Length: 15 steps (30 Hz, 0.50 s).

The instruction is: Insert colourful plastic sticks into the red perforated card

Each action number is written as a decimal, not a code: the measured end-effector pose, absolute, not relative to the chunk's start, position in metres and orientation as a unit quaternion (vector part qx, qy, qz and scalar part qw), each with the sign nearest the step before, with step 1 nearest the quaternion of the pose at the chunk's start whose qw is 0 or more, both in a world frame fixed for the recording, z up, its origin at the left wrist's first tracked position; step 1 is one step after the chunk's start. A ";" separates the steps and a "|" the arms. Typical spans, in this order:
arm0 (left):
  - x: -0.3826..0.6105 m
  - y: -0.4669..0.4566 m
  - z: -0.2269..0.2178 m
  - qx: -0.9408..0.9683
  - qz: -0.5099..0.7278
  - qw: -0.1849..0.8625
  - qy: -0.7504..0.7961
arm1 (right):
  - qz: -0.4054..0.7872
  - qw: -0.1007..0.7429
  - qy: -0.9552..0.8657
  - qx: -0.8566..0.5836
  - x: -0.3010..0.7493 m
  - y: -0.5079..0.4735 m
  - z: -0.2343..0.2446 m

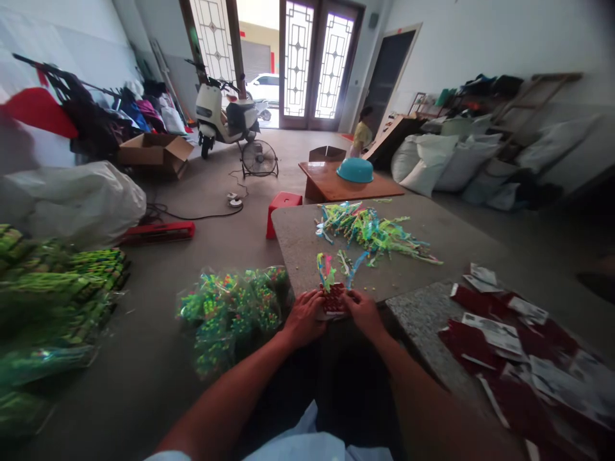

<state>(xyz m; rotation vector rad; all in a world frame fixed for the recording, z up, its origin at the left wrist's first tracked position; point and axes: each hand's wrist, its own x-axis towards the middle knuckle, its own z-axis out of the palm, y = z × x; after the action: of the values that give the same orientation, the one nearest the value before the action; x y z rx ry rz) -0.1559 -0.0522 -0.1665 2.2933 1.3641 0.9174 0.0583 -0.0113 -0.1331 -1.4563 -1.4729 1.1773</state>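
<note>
My left hand (304, 317) and my right hand (364, 312) meet at the near edge of a grey stone table (298, 237). Both are closed on a small red card packet (333, 301) with bright coloured strips (327, 266) sticking up from its top. A loose heap of green, yellow and blue strips (372, 232) lies farther back on the table. Red and white cards (500, 333) are spread over the table's right part.
A clear bag of bright green packets (230, 314) sits on the floor at my left, more green bundles (52, 282) farther left. Beyond are a red stool (282, 206), a low wooden table with a blue bowl (355, 170), a fan (259, 159), a scooter (223, 118), white sacks (432, 160) and a seated person (361, 133).
</note>
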 end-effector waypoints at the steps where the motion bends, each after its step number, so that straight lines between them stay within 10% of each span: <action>1: -0.156 -0.052 -0.165 0.804 0.320 0.159 0.475 | 0.477 0.376 -0.562 -0.562 0.047 -0.014 -0.133; 15: -0.158 -0.053 -0.170 0.810 0.317 0.170 0.462 | 0.430 0.395 -0.584 -0.564 0.024 -0.011 -0.147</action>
<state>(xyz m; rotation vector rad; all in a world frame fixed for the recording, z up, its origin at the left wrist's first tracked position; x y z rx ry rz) -0.1583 -0.0529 -0.1698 2.3020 1.3127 0.9019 0.0241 -0.0112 -0.1468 -1.4303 -1.4817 1.0902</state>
